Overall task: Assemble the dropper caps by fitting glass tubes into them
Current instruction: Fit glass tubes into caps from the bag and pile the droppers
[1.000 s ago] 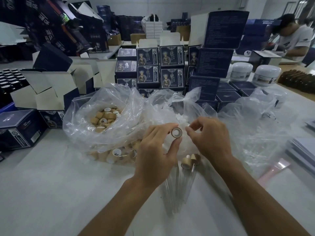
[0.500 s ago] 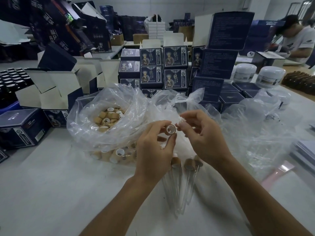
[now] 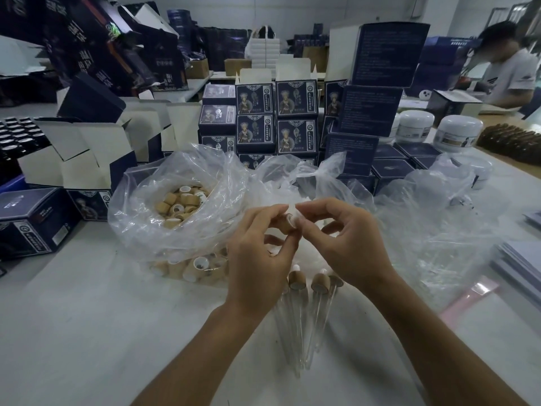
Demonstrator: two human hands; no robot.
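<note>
My left hand [image 3: 260,259] pinches a tan dropper cap [image 3: 287,223] between thumb and fingers, its open end turned to the right. My right hand [image 3: 342,241] pinches a small white piece [image 3: 293,215] at the cap's mouth; what it is stays unclear. Several assembled droppers [image 3: 298,312], tan caps on glass tubes, lie on the white table [image 3: 87,332] just below my hands. A clear plastic bag [image 3: 152,230] at the left holds several loose tan caps [image 3: 181,206].
More crumpled clear bags [image 3: 439,218] lie to the right. Dark blue printed boxes [image 3: 275,121] are stacked behind, open cartons [image 3: 87,153] at the left, white jars [image 3: 456,130] at the back right. A person [image 3: 509,74] works at the far right.
Both hands have risen slightly and closed together. The cap, earlier facing me with its opening, is now turned toward the right hand, whose fingertips meet it.
</note>
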